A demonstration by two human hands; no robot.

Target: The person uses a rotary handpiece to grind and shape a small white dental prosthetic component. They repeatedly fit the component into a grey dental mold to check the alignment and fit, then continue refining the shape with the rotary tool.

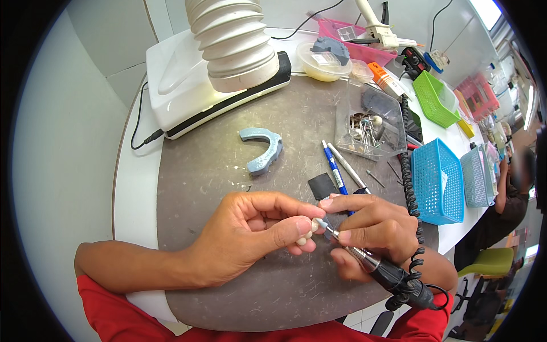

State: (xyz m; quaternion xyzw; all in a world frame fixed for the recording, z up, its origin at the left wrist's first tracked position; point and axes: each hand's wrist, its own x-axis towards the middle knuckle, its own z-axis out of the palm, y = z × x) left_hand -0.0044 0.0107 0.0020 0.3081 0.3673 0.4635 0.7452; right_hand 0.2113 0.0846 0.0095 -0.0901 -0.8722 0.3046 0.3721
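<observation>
My left hand (250,236) pinches a small tooth-coloured dental bridge (304,239) between thumb and fingertips; the fingers partly cover it. In my right hand (379,228) is a rotary handpiece (389,275), gripped like a pen, with a black rear end and a coiled black cable (408,165). Its pale blue grinding tip (322,223) is at the bridge; whether they touch I cannot tell. Beyond my hands, a light blue horseshoe-shaped dental model (268,154) lies on the grey-brown bench mat (211,171).
A white suction hose (236,45) hangs over a white unit (182,80) at the back. A blue pen (335,168), a clear box (370,128) of burs and a blue basket (437,182) stand to the right. A person (498,205) sits farther right.
</observation>
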